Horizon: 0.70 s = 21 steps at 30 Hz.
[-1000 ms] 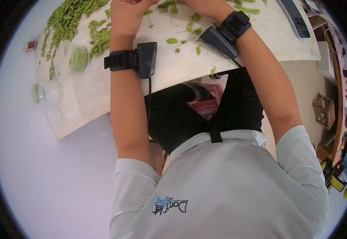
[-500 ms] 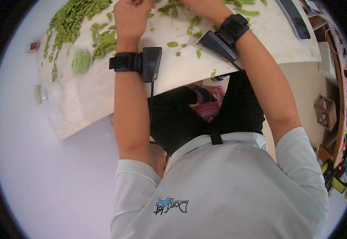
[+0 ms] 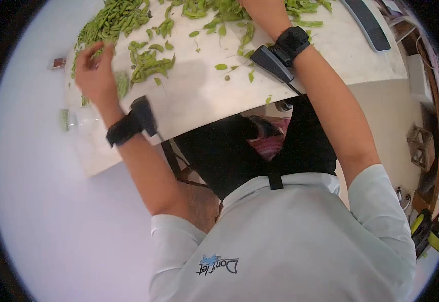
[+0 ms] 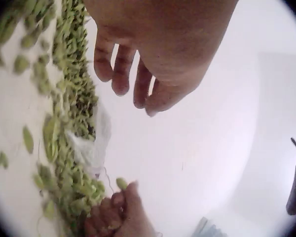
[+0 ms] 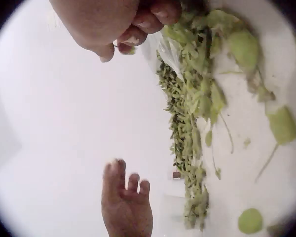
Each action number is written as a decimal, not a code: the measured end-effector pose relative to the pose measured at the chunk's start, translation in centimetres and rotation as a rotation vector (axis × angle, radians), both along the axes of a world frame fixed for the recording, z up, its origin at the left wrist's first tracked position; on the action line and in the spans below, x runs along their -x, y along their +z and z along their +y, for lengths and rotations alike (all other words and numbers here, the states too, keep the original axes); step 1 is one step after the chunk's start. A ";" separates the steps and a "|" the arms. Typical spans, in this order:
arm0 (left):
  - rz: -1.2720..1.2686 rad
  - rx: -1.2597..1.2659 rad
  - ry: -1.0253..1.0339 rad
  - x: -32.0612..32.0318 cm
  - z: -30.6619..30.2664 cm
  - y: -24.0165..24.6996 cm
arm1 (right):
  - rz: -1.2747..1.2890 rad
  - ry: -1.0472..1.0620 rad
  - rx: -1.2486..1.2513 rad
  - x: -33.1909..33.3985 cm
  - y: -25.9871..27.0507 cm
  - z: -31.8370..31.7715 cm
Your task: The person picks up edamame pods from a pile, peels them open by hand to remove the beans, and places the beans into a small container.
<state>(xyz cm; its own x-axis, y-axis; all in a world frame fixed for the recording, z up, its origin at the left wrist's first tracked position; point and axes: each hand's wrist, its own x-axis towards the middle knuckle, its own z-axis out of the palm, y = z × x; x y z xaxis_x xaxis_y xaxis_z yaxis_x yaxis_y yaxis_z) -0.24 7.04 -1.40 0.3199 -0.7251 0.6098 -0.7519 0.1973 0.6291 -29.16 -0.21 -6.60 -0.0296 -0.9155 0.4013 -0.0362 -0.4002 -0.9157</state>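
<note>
My left hand (image 3: 96, 75) hangs over the left part of the table, beside a clear container (image 3: 123, 84) with green beans. Its fingers are loosely bent and apart, with nothing between them in the left wrist view. At the top of the head view, my right hand (image 3: 267, 15) is over the soybean pods (image 3: 229, 10), its fingertips cut off by the frame. In the left wrist view the right hand pinches a small green pod (image 4: 122, 183) between thumb and forefinger. A bit of this pod also shows below the curled fingers in the right wrist view.
A large heap of green pods (image 3: 116, 22) covers the far left of the table (image 3: 194, 90). A smaller pile (image 3: 149, 65) lies nearer. Loose leaves (image 3: 221, 67) and stems are scattered midway. Another clear container (image 3: 86, 120) is at the left edge, and a dark, flat device (image 3: 368, 25) at the right.
My left hand has left the spot near the right hand and swung left and nearer, toward the clear container. The right hand has stayed about where it was. The view has shifted slightly.
</note>
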 end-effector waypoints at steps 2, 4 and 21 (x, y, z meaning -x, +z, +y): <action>-0.177 -0.143 0.157 -4.1 1.6 0.7 | 0.039 0.080 -0.043 0.7 0.1 0.2; -0.273 -0.317 0.253 -6.2 3.0 1.1 | 0.121 0.133 -0.118 0.5 0.4 0.5; -0.406 -0.564 -0.065 4.2 -1.6 -3.3 | -0.044 0.321 -0.052 0.0 -0.2 0.2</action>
